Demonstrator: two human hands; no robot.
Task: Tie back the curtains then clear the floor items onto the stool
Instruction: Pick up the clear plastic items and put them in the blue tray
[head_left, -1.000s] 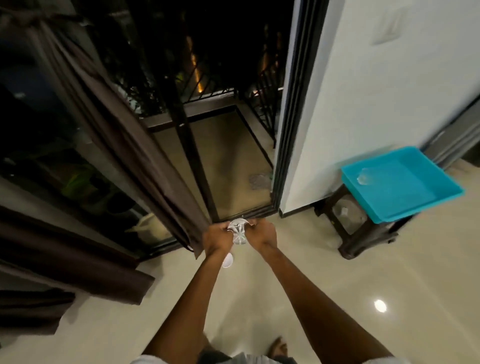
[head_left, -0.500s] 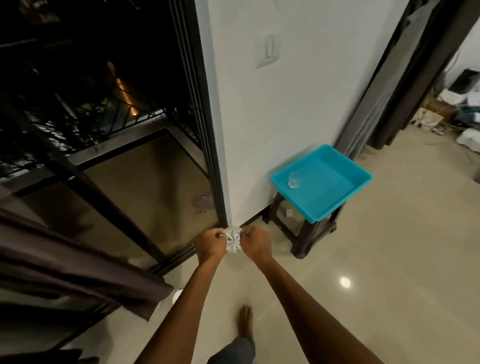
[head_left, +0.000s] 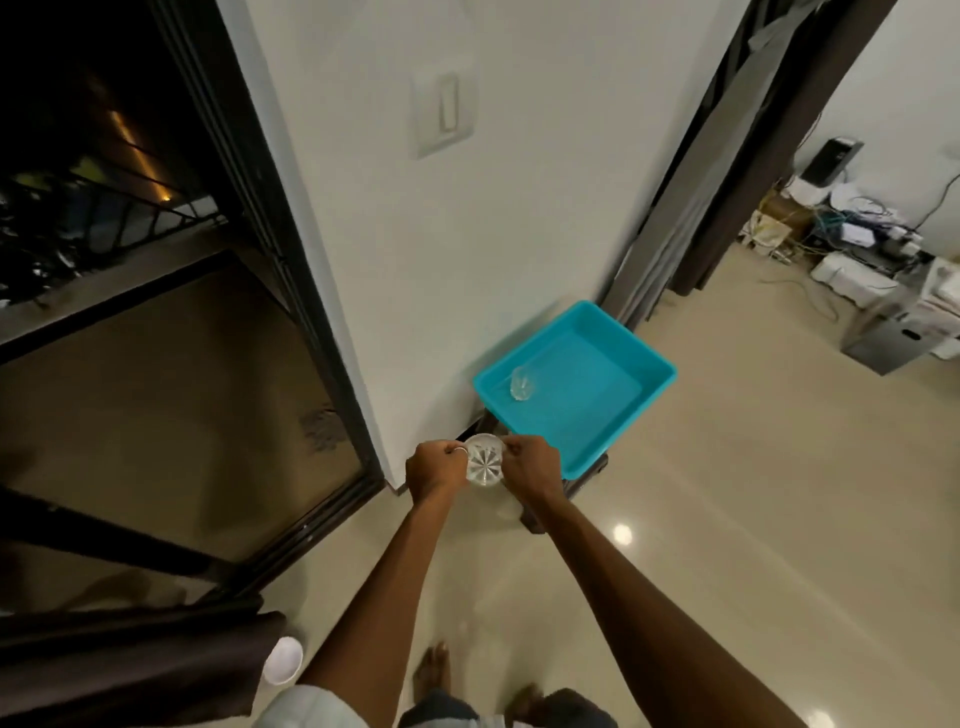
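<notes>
A clear cut-glass bowl (head_left: 484, 461) hangs between my two hands above the floor. My left hand (head_left: 434, 470) pinches its left rim and my right hand (head_left: 532, 467) pinches its right rim. Just beyond them a turquoise tray (head_left: 652, 374) sits on a dark stool (head_left: 584, 475) against the white wall. Another clear glass piece (head_left: 521, 383) lies in the tray's left part. A small white cup (head_left: 283, 659) stands on the floor beside the dark brown curtain (head_left: 130, 670) at the lower left.
The dark-framed glass balcony door (head_left: 311, 332) fills the left side. A grey curtain (head_left: 691, 208) hangs right of the tray. Cables, boxes and devices (head_left: 857, 244) clutter the far right floor. My bare feet (head_left: 434, 670) show at the bottom.
The view has swung right, from the balcony curtain to the stool and tray. Both hands have carried the glass bowl close to the tray's near corner.
</notes>
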